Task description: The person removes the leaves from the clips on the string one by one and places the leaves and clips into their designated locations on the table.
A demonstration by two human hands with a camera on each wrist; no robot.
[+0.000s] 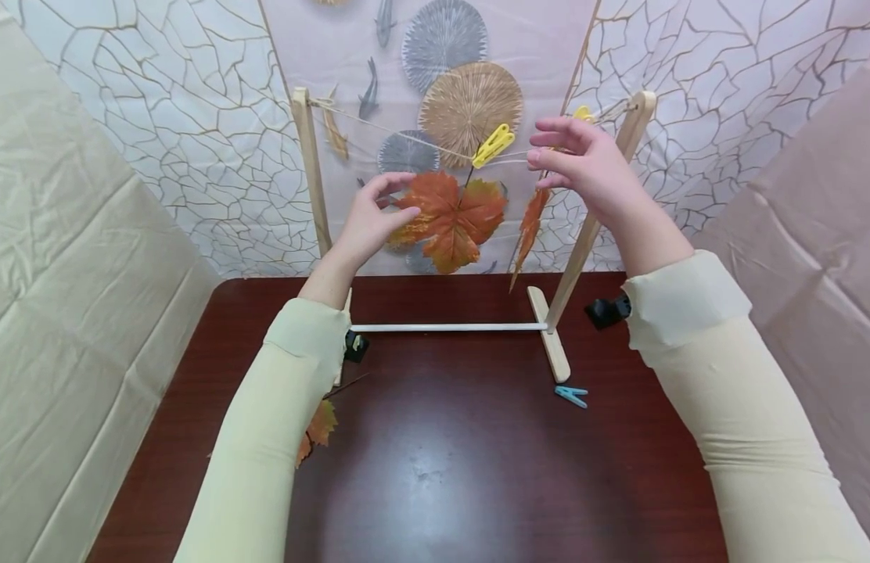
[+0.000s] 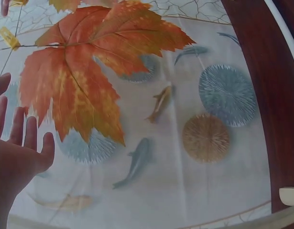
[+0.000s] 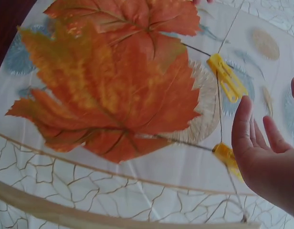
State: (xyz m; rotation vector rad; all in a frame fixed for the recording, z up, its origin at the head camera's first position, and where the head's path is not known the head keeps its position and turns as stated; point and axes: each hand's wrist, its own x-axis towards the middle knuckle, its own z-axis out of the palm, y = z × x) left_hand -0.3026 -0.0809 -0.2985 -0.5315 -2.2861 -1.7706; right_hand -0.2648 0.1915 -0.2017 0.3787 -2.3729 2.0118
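Observation:
An orange maple leaf (image 1: 452, 223) hangs by its stem from a yellow clothespin (image 1: 493, 146) on the string (image 1: 400, 131). My left hand (image 1: 368, 219) is at this leaf's left edge, thumb and fingers apart and not closed round it. Raised at the right part of the string is my right hand (image 1: 590, 160), its fingers loosely bent and holding nothing. Beside it hangs a second orange leaf (image 1: 531, 223), seen nearly edge-on; its yellow clothespin (image 3: 225, 155) shows close by the right hand (image 3: 271, 157) in the right wrist view.
The string runs between two wooden posts (image 1: 311, 172), joined low down by a white rod (image 1: 449, 328). A blue clothespin (image 1: 571, 396) lies by the right wooden foot (image 1: 549, 336). Another leaf (image 1: 322, 422) lies on the dark table (image 1: 435, 469), partly hidden by the left sleeve.

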